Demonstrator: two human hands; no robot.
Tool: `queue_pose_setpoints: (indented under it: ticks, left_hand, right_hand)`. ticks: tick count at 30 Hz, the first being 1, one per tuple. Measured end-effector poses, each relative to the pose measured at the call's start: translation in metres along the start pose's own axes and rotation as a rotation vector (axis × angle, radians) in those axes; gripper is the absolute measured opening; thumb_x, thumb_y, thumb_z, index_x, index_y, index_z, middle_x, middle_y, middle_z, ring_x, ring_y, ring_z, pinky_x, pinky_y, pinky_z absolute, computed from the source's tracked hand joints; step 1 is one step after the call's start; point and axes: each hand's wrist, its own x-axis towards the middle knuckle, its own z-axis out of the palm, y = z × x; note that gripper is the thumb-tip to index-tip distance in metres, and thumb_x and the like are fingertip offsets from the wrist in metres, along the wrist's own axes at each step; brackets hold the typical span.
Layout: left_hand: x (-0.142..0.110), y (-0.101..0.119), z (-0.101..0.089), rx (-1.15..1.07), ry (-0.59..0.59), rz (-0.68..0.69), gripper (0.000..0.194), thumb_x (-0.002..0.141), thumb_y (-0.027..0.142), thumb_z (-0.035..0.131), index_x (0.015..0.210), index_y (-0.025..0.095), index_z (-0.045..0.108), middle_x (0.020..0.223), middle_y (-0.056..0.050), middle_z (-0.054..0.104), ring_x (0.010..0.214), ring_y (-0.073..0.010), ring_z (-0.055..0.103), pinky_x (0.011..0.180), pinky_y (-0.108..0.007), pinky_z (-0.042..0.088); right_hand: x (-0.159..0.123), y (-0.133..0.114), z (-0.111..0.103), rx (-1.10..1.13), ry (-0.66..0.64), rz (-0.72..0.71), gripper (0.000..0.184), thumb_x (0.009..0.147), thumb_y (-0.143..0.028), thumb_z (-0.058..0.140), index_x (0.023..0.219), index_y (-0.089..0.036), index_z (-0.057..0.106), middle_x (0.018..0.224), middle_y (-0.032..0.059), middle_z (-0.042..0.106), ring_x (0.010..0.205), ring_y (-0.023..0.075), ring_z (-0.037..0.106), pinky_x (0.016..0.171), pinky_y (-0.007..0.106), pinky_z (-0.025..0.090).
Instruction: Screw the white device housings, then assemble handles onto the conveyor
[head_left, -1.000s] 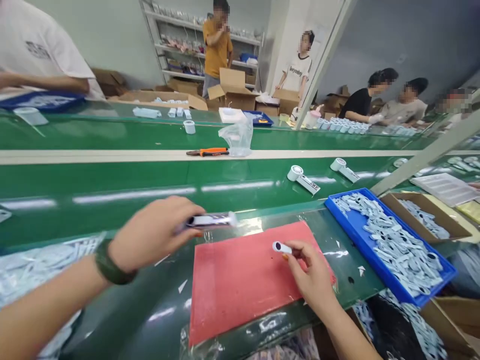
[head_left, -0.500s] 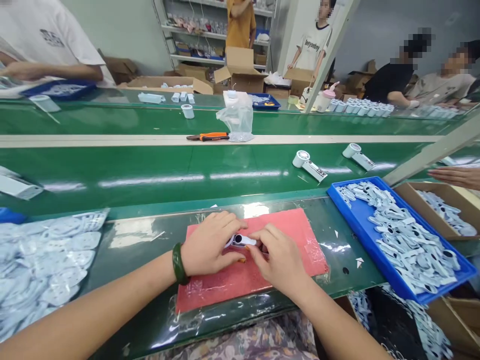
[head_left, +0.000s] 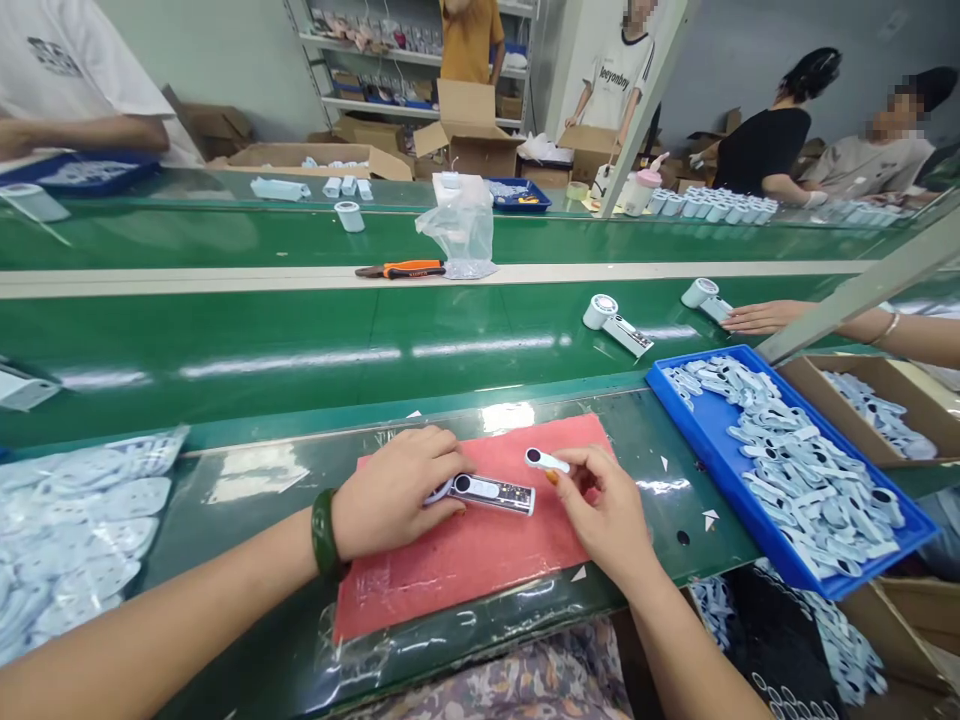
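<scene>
Over the red mat, my left hand is closed round the head end of a handheld fan. The fan's handle points right, with a dark patterned face and a pale strip with a black dot on it; its head is mostly hidden under my fingers. My right hand pinches a small pale-blue plastic piece between thumb and fingers. This piece has a black round end and is held just above and right of the fan, apart from it.
To the right stands a blue tray heaped with similar pale pieces. Bagged pale parts lie at left. Two fans, one of them this fan, rest on the green belt. A co-worker's hand touches the farther one. Orange-handled pliers lie beyond.
My right hand has lifted away from the fan to the right, now holding a small pale piece. The fan's handle is uncovered. A co-worker's hand has reached the farther fan.
</scene>
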Motion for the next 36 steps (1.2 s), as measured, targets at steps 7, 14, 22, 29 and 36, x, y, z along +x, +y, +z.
queue_pose_setpoints:
  ticks: [7,14,22,29,36]
  left_hand:
    - [0.042,-0.043,-0.046,-0.230,-0.123,0.038,0.022,0.095,0.036,0.065,0.111,0.026,0.073,0.109,-0.007,0.067,0.100,-0.0234,0.061,0.087,-0.032,0.048]
    - [0.082,-0.084,-0.070,-0.599,-0.220,-0.068,0.047,0.085,0.066,0.074,0.109,0.026,0.078,0.117,-0.012,0.068,0.128,-0.0346,0.055,0.108,-0.046,0.046]
    - [0.118,-0.094,-0.064,-0.743,-0.266,-0.071,0.047,0.077,0.067,0.081,0.104,0.029,0.079,0.110,-0.009,0.068,0.128,-0.0362,0.054,0.115,-0.055,0.037]
    - [0.131,-0.093,-0.066,-0.658,-0.244,0.013,0.048,0.083,0.066,0.076,0.108,0.025,0.078,0.112,-0.012,0.069,0.130,-0.0359,0.056,0.112,-0.054,0.045]
    - [0.204,-0.133,-0.087,0.418,-0.098,0.232,0.017,0.093,0.026,0.072,0.108,0.026,0.078,0.145,-0.011,0.056,0.139,-0.0393,0.043,0.116,-0.064,0.039]
  right_hand:
    - [-0.015,0.027,0.001,0.196,0.108,0.109,0.025,0.095,-0.042,0.064,0.098,-0.019,0.072,0.080,0.0018,0.064,0.069,0.0152,0.058,0.064,0.027,0.047]
    - [-0.014,0.030,0.001,0.321,0.099,0.079,0.019,0.095,-0.040,0.066,0.095,-0.022,0.073,0.076,-0.0009,0.058,0.066,0.0129,0.055,0.060,0.024,0.043]
    - [-0.017,0.032,-0.006,0.373,-0.032,0.108,0.018,0.097,-0.041,0.064,0.097,-0.025,0.073,0.082,0.0003,0.062,0.070,0.0130,0.058,0.062,0.023,0.047]
    - [-0.019,0.035,-0.005,0.390,-0.086,0.112,0.013,0.097,-0.037,0.064,0.101,-0.027,0.071,0.086,0.0002,0.063,0.074,0.0131,0.060,0.067,0.022,0.049]
    - [-0.016,0.039,0.006,0.267,0.004,0.033,0.016,0.096,-0.041,0.063,0.094,-0.028,0.071,0.078,0.0000,0.062,0.065,0.0149,0.060,0.061,0.024,0.049]
